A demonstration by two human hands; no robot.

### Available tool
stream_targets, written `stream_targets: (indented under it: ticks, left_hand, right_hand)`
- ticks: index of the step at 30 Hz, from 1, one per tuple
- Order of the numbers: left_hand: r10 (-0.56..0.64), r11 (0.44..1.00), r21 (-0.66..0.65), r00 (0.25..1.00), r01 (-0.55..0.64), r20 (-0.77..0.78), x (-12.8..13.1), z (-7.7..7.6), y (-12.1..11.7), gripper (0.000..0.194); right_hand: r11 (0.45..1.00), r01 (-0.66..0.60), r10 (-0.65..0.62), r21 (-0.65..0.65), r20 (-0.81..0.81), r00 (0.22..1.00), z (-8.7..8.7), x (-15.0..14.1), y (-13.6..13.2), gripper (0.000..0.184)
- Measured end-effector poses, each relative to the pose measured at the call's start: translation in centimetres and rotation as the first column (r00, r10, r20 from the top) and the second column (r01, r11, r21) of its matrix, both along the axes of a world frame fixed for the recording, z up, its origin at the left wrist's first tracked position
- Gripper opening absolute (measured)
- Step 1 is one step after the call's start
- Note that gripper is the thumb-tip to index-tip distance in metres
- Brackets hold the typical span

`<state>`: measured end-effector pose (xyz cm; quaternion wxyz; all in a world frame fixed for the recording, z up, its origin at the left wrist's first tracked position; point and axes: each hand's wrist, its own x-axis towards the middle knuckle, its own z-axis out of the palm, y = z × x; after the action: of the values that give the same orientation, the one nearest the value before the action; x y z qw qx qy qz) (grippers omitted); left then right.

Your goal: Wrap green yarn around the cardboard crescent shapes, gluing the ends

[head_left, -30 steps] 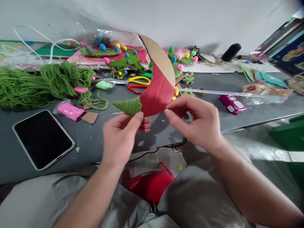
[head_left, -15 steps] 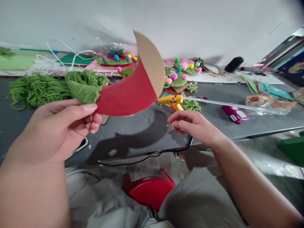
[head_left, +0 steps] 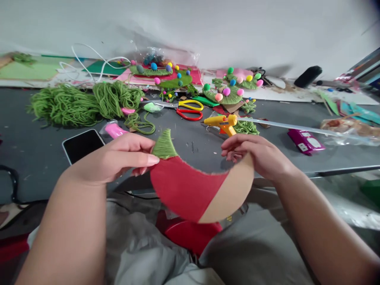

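Observation:
My left hand (head_left: 126,156) pinches the green end of a cardboard crescent (head_left: 190,186) between thumb and fingers. Green yarn is wound round that tip, the middle is red, and the other end is bare brown cardboard. The crescent hangs over my lap with its hollow side up. My right hand (head_left: 255,152) is by the bare tip, fingers loosely bent and apart. The tip overlaps this hand, with no clear grip on it. Beyond my right hand lies a yellow glue gun (head_left: 221,122) with a long clear glue stick (head_left: 285,127) in its back.
Green yarn bundles (head_left: 65,105), a phone (head_left: 83,145) and a pink object (head_left: 115,130) lie at left. Scissors (head_left: 190,109) with red and yellow handles lie mid-table. Yarn-wrapped pieces with pompoms (head_left: 227,93) sit behind. A purple pack (head_left: 305,141) is at right. A red stool (head_left: 190,237) shows below.
My left hand has moved right and slightly down, and the crescent has turned so its bare end points right, beside my right hand. The scissors and phone show more fully.

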<state>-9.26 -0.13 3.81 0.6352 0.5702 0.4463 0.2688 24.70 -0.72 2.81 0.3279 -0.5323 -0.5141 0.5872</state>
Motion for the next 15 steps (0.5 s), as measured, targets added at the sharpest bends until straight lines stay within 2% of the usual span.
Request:
stream_targets:
  ticks: [3,5,7,9,11,13,15]
  left_hand:
    - [-0.061,0.997,0.042,0.998,0.062,-0.015,0.2,0.2,0.0,0.025]
    - [-0.107,0.992,0.057,0.993,0.109,-0.039,0.9,0.2,0.0,0.026]
    - [-0.183,0.982,0.029,0.98,0.186,-0.081,2.1,0.1,0.0,0.027]
    - [-0.178,0.984,0.012,0.98,0.179,-0.091,3.5,-0.2,-0.1,0.026]
    - [-0.167,0.986,-0.005,0.984,0.167,-0.059,4.8,-0.6,-0.5,0.023]
    - [-0.151,0.988,-0.032,0.988,0.15,-0.036,5.9,-1.0,-0.9,0.022]
    - [-0.162,0.986,-0.054,0.986,0.161,-0.025,6.7,-1.4,-1.3,0.021]
  right_hand:
    - [0.995,-0.085,0.085,0.045,-0.007,0.996,0.2,-0.3,-0.2,0.019]
    - [0.985,-0.1,0.088,0.137,0.093,0.992,0.2,-0.7,-0.6,0.017]
    - [0.954,-0.11,0.038,0.278,0.253,0.967,0.3,-1.3,-1.3,0.012]
    - [0.877,-0.149,-0.046,0.457,0.389,0.92,0.5,-1.9,-2.1,0.006]
    - [0.775,-0.198,-0.109,0.601,0.435,0.894,0.8,-2.4,-2.8,0.004]
    - [0.712,-0.242,-0.111,0.659,0.447,0.888,1.0,-2.9,-3.4,0.006]
    - [0.683,-0.29,-0.074,0.671,0.458,0.886,1.1,-3.2,-3.9,0.009]
